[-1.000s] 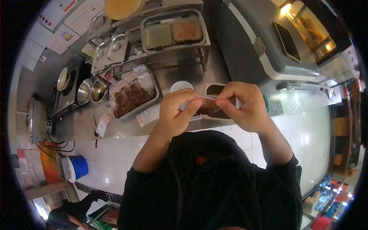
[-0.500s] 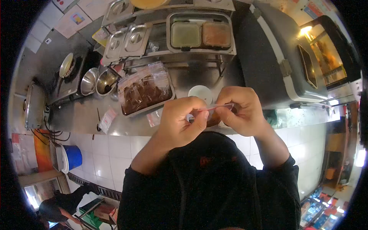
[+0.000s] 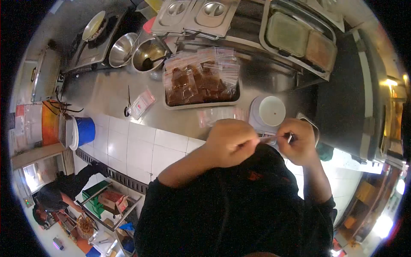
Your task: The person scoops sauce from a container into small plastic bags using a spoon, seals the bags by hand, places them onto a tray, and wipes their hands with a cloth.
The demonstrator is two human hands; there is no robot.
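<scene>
Above the counter's front edge, a small clear zip bag (image 3: 269,139) with a reddish seal strip is pinched at its top. My left hand (image 3: 232,143) closes on one end of it, and my right hand (image 3: 298,142) on the other. The bag's lower part cannot be made out. Just beyond my hands a white bowl (image 3: 272,110) stands on a white base (image 3: 254,115), perhaps a kitchen scale. Flat zip bags (image 3: 220,115) lie left of the bowl. A metal tray (image 3: 203,105) holds several zip bags filled with brown sauce (image 3: 201,83).
Scissors (image 3: 127,110) and a packet of bags (image 3: 140,104) lie at left. Two steel bowls (image 3: 149,55) and a frying pan (image 3: 93,26) stand farther back. Lidded steel containers (image 3: 214,15) line the shelf. Another person (image 3: 53,193) works at lower left.
My view has swung left, so the counter things appear shifted and turned. My hands have moved slightly farther apart, both still gripping the zip bag.
</scene>
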